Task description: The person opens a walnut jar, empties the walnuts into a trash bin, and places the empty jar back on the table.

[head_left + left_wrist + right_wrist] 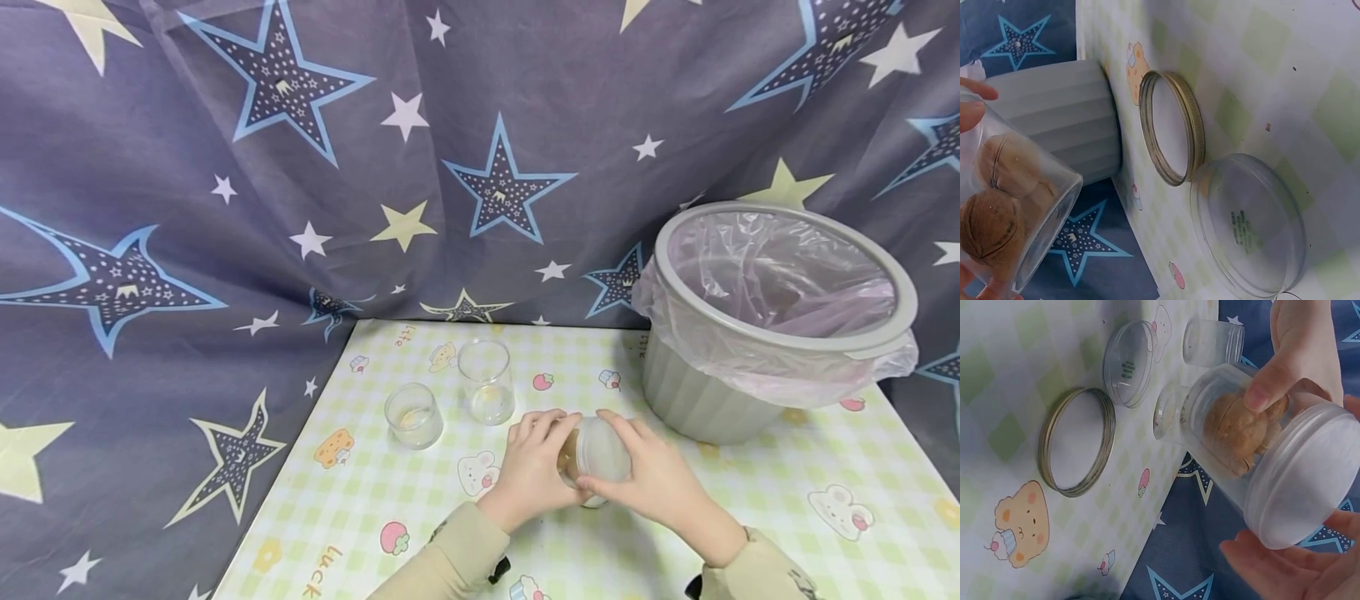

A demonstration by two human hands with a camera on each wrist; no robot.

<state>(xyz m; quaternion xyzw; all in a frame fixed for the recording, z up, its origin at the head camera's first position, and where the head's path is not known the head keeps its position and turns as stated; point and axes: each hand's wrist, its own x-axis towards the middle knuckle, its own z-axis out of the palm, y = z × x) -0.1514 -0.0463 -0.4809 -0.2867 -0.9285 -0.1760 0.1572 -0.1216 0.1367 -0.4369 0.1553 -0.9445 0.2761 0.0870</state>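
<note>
A clear jar with walnuts point(991, 225) inside is held tilted above the table. My left hand point(536, 467) grips the jar's body point(1200, 440), its thumb lying along the side in the right wrist view. Over the jar's mouth sits a frosted white lid point(606, 450). My right hand point(656, 475) holds this lid by its edge, thumb and fingers on opposite sides. Below, on the table, a gold-rimmed ring lid point(1194, 128) stands beside a shallow clear lid point(1254, 225); in the head view the hands mostly hide them.
A short glass jar point(414, 417) and a taller one point(486, 383) stand to the left on the checkered tablecloth point(442, 558). At the right is a grey bin point(697, 400) with a pinkish bag liner point(780, 367). A star-patterned curtain point(360, 192) hangs behind.
</note>
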